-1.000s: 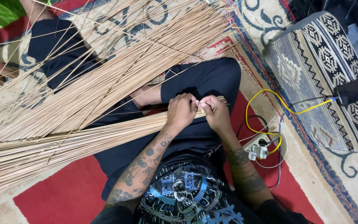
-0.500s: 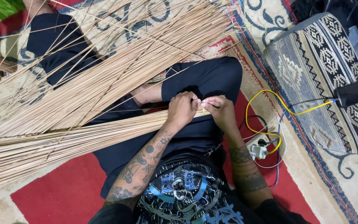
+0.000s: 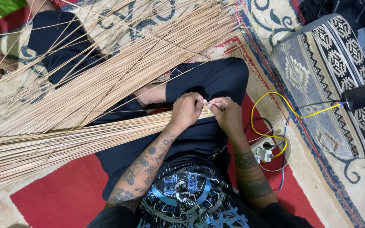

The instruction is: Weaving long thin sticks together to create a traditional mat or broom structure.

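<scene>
1. Two hands meet at the blunt end of a long bundle of thin tan sticks (image 3: 85, 135), just right of the frame's centre, over my lap. I judge the work to be the binding or evening-up of that end.
2. My left hand (image 3: 186, 110) wraps the bundle near its end, its grip closed round the sticks with the thumb on top.
3. My right hand (image 3: 227, 114) sits just beside it, its grip pinched together on the stick tips; whether it also holds a thread or tie I cannot tell, the fingertips hide it.
4. From that point the gathered bundle runs down to the left edge of the frame, packed fairly tight, so I judge the gathering of this lot largely done and the end still in hand.
5. Much is left, as I read it: a far bigger loose fan of sticks (image 3: 119, 63) spreads from the upper middle to the left edge, unbound, with stray ones crossing it at odd angles.
6. Both lots lie across my dark trousers (image 3: 208, 80) and a patterned red and cream carpet (image 3: 64, 198).
7. To the right, well apart from the sticks, a yellow cable (image 3: 275, 95) loops to a white power strip (image 3: 265, 153), and a dark phone (image 3: 361, 95) rests on a patterned cushion (image 3: 317, 71).
</scene>
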